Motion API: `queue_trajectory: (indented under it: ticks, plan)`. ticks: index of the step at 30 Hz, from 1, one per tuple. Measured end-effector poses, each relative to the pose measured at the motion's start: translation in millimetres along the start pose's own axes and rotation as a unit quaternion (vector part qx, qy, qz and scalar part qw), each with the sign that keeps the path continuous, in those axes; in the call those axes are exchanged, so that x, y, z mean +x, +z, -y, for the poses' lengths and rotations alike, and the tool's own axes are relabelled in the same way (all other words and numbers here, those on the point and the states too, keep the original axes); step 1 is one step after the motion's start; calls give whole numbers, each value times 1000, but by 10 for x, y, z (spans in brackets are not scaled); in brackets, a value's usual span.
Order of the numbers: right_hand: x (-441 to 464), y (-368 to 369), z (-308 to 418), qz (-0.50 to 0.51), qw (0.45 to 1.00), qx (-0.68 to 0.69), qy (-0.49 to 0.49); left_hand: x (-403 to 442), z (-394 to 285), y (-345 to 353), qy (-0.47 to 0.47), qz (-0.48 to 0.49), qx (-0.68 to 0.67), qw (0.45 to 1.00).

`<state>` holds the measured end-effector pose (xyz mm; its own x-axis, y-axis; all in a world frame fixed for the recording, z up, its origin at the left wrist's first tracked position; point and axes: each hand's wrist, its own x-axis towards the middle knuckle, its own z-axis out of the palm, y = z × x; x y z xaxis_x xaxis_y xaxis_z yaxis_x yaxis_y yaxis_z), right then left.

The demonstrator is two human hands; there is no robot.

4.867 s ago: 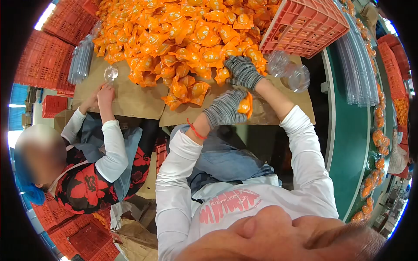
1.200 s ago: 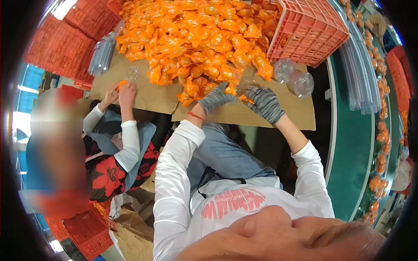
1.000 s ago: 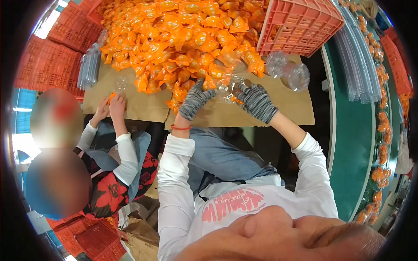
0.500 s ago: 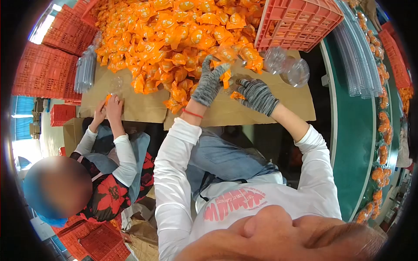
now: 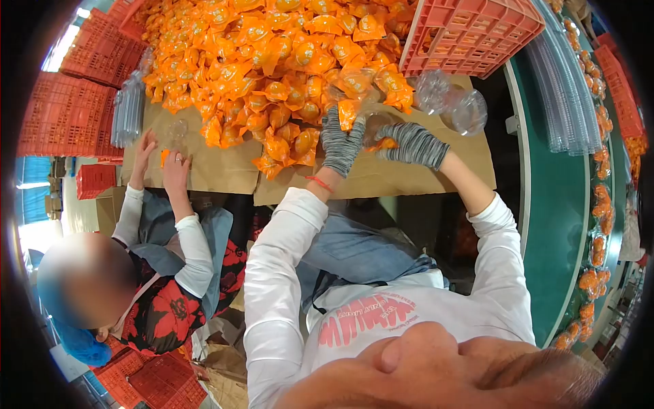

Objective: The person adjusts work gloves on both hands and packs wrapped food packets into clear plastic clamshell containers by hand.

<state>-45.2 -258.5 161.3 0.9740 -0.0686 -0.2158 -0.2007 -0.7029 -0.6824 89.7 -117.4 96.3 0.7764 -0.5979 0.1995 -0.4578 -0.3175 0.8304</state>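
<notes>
My left hand (image 5: pixel 340 144), in a grey striped knit glove, is at the near edge of a heap of orange-wrapped round pieces (image 5: pixel 272 82). An orange-wrapped piece (image 5: pixel 347 114) is pinched at its fingertips. My right hand (image 5: pixel 414 145), gloved alike, is just to the right with its fingers curled in. Another orange-wrapped piece (image 5: pixel 389 143) shows at those fingertips. Between the hands is a clear plastic container (image 5: pixel 372 128), partly hidden and hard to make out. More clear plastic containers (image 5: pixel 449 102) lie beyond my right hand.
Cardboard (image 5: pixel 449 177) covers the table. A red crate (image 5: pixel 477 37) stands at the back right. Stacked clear plastic trays (image 5: pixel 555 82) lie by a green conveyor (image 5: pixel 552 238). At left, a co-worker's hands (image 5: pixel 174 170) handle an orange piece, near stacked red crates (image 5: pixel 68 116).
My left hand has turned and drawn its fingers together on an orange-wrapped piece. My right hand has shifted slightly right. The co-worker's hands have moved apart.
</notes>
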Motion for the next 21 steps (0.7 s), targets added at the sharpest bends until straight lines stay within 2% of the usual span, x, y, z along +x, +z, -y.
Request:
queue_trajectory:
  ticks: [2, 3, 4, 6, 7, 10, 11, 13, 15, 17, 19, 21]
  plan:
    - [31, -35, -74, -17, 988, 150, 26, -49, 73, 49, 48, -16, 79, 996]
    - [53, -3, -141, -65, 978, 196, 25, -95, 123, 99, 87, -27, 102, 991]
    - [68, 40, -226, -102, 969, 222, 20, -120, 126, 113, 126, -37, 126, 983]
    - [75, 53, -259, -175, 946, 271, 10, -122, 118, 91, 144, -2, 155, 977]
    - [10, -33, -158, -153, 927, 328, 100, -129, 91, 79, 153, 16, 169, 974]
    - [-17, -91, -148, -188, 881, 401, 166, -216, -29, 68, 145, 51, 181, 971]
    - [40, -2, -316, -228, 898, 364, 97, -227, -63, 76, 149, 61, 181, 970]
    - [-22, -21, -212, -272, 951, 134, 54, -254, -126, 90, 150, 72, 186, 968]
    - [-5, 113, -212, -293, 953, -72, -41, -291, -168, 130, 141, 69, 167, 973]
    - [-58, 136, 2, -213, 968, -132, -17, -333, -135, 184, 133, 51, 153, 978]
    - [-71, 178, 95, -185, 972, -144, -32, -353, -130, 197, 124, 42, 148, 980]
    - [-55, 207, 180, -223, 962, -151, -52, -366, -145, 166, 105, 61, 174, 977]
